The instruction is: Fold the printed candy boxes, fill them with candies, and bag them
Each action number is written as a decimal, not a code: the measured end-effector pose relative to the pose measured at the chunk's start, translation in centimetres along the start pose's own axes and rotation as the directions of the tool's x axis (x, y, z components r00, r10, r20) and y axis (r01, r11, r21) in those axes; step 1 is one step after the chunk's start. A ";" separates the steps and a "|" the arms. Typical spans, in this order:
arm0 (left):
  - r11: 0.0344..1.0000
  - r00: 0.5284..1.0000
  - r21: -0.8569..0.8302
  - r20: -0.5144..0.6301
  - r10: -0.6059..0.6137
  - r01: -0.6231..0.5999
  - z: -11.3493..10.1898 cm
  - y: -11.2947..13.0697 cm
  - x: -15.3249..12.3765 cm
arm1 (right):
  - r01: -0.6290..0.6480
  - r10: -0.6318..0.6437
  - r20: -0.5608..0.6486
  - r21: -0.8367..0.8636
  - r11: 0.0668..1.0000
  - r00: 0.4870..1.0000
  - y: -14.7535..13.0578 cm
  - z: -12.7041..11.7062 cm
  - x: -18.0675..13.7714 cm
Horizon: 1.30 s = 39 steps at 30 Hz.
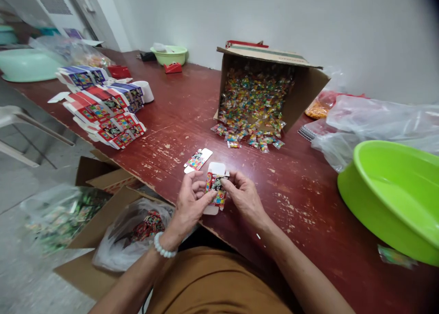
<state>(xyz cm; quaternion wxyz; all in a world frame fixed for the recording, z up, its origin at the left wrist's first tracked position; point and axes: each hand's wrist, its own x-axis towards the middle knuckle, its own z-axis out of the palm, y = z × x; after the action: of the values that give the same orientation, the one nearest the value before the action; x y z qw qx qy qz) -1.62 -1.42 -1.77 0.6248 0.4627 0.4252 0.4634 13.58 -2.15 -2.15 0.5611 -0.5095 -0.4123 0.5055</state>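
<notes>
A small printed candy box (216, 186) with white end flaps sticking out is held between my two hands at the front edge of the table. My left hand (194, 197), with a beaded bracelet at its wrist, grips the box's left side, thumb on the printed face. From the right, my right hand (243, 192) pinches the upper part of the same box. Just beyond my left fingers another small candy box (199, 159) lies on the table, its flaps out. Whether the held box has anything inside is hidden.
A tipped cardboard carton (305, 92) spills wrapped candies (254, 99) onto the red table (178, 108). Bundles of printed boxes (103, 105) stand at left, a green basin (387, 199) at right. Below the left edge, an open carton (82, 268) holds a plastic bag (120, 240).
</notes>
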 end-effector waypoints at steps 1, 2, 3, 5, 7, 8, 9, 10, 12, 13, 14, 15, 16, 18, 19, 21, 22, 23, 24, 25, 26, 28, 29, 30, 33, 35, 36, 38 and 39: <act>1.000 1.000 0.015 -0.007 0.022 -0.022 0.0 0.0 -0.2 | -0.006 0.006 -0.017 0.030 1.000 1.000 0.1 0.1 0.0; 0.998 0.999 0.037 -0.001 0.043 -0.043 0.1 -0.1 -0.4 | -0.004 0.006 -0.038 0.057 0.998 0.999 0.1 0.2 -0.1; 0.996 0.998 0.057 0.010 0.062 -0.063 0.0 0.0 -0.5 | 0.007 -0.003 -0.054 0.077 0.997 0.999 0.3 0.3 -0.2; 0.993 0.996 0.079 0.029 0.083 -0.085 -0.1 0.2 -0.6 | 0.051 -0.046 -0.058 0.089 0.995 0.997 0.5 0.5 -0.4; 0.997 0.998 0.057 0.047 0.053 -0.055 -0.2 0.5 -0.5 | 0.098 -0.096 -0.036 0.066 0.993 0.995 0.7 0.5 -0.4; 0.999 0.998 0.032 0.061 0.020 -0.022 -0.4 0.6 -0.3 | 0.100 -0.099 -0.022 0.057 0.993 0.995 0.8 0.3 -0.4; 1.000 0.997 0.006 0.080 -0.014 0.014 -0.5 0.7 -0.2 | 0.081 -0.081 -0.005 0.055 0.995 0.997 0.7 0.0 -0.2; 0.999 0.994 -0.014 0.101 -0.045 0.047 -0.6 0.8 0.0 | 0.045 -0.046 0.022 0.059 0.997 0.999 0.7 -0.3 0.0; 0.996 0.989 -0.026 0.127 -0.076 0.080 -0.7 0.8 0.4 | -0.059 0.051 0.085 0.087 0.994 0.995 0.4 -0.9 0.5; 0.997 0.988 -0.008 0.130 -0.078 0.079 -0.8 0.7 0.6 | -0.111 0.099 0.117 0.108 0.988 0.988 0.1 -1.1 0.7; 0.998 0.989 0.020 0.130 -0.067 0.065 -0.8 0.7 0.8 | -0.151 0.133 0.143 0.124 0.981 0.981 -0.2 -1.3 1.0; 0.998 0.991 0.049 0.125 -0.047 0.041 -0.8 0.6 0.9 | -0.173 0.151 0.160 0.137 0.975 0.976 -0.5 -1.4 1.2; 0.998 0.993 0.068 0.113 -0.020 0.012 -0.7 0.6 1.0 | -0.184 0.159 0.172 0.141 0.973 0.972 -0.8 -1.4 1.3; 0.999 0.997 0.042 0.073 0.013 -0.016 -0.7 0.5 1.0 | -0.169 0.144 0.195 0.121 0.978 0.970 -1.2 -1.3 1.4; 1.000 0.999 -0.005 0.049 0.003 -0.003 -0.6 0.5 0.9 | -0.146 0.123 0.198 0.108 0.983 0.973 -1.3 -1.1 1.4; 0.989 0.994 -0.109 0.062 -0.093 0.099 -0.6 0.5 0.7 | -0.091 0.073 0.177 0.096 0.991 0.981 -1.0 -0.8 1.1; 0.972 0.979 -0.144 0.121 -0.166 0.183 -0.7 0.4 0.5 | -0.074 0.057 0.164 0.104 0.992 0.985 -0.8 -0.6 0.8; 0.948 0.949 -0.160 0.201 -0.241 0.275 -0.7 0.4 0.3 | -0.068 0.048 0.162 0.120 0.990 0.986 -0.5 -0.6 0.6; 0.920 0.912 -0.161 0.275 -0.305 0.357 -0.7 0.4 0.2 | -0.072 0.047 0.180 0.132 0.989 0.983 -0.2 -0.5 0.3; 0.894 0.875 -0.156 0.329 -0.354 0.421 -0.7 0.3 0.1 | -0.076 0.048 0.213 0.129 0.989 0.976 0.0 -0.5 0.1; 0.874 0.852 -0.156 0.354 -0.386 0.460 -0.6 0.3 0.1 | -0.075 0.045 0.253 0.108 0.991 0.967 0.1 -0.6 -0.1; 0.867 0.856 -0.167 0.328 -0.401 0.470 -0.4 0.1 0.1 | -0.050 0.033 0.307 0.047 0.998 0.951 0.1 -0.8 -0.2; 0.877 0.870 -0.165 0.303 -0.390 0.451 -0.3 0.1 0.1 | -0.045 0.034 0.316 0.028 0.999 0.948 0.0 -0.9 -0.2; 0.892 0.884 -0.153 0.282 -0.373 0.426 -0.1 0.0 0.1 | -0.052 0.043 0.320 0.019 0.998 0.946 -0.2 -1.0 -0.1; 0.931 0.912 -0.081 0.250 -0.326 0.355 0.2 -0.1 0.3 | -0.093 0.085 0.334 0.010 0.996 0.939 -0.9 -1.2 0.6; 0.942 0.914 -0.018 0.249 -0.320 0.335 0.1 -0.2 0.5 | -0.085 0.090 0.322 -0.031 0.996 0.942 -1.2 -1.2 1.1; 0.944 0.914 0.007 0.248 -0.321 0.330 0.0 -0.3 0.5 | -0.072 0.084 0.305 -0.050 0.996 0.948 -1.4 -1.1 1.3; 0.944 0.913 0.034 0.247 -0.326 0.327 -0.2 -0.5 0.7 | -0.048 0.065 0.267 -0.070 0.996 0.962 -1.5 -1.0 1.6; 0.944 0.913 0.037 0.245 -0.326 0.328 -0.4 -0.5 0.8 | -0.039 0.057 0.254 -0.077 0.996 0.965 -1.4 -0.9 1.6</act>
<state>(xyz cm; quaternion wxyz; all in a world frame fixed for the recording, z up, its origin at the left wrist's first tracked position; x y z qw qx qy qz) -1.73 -0.69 -2.46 0.7428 0.4378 0.4140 0.2920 14.93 -0.65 -0.93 0.4721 -0.4694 -0.4868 0.5655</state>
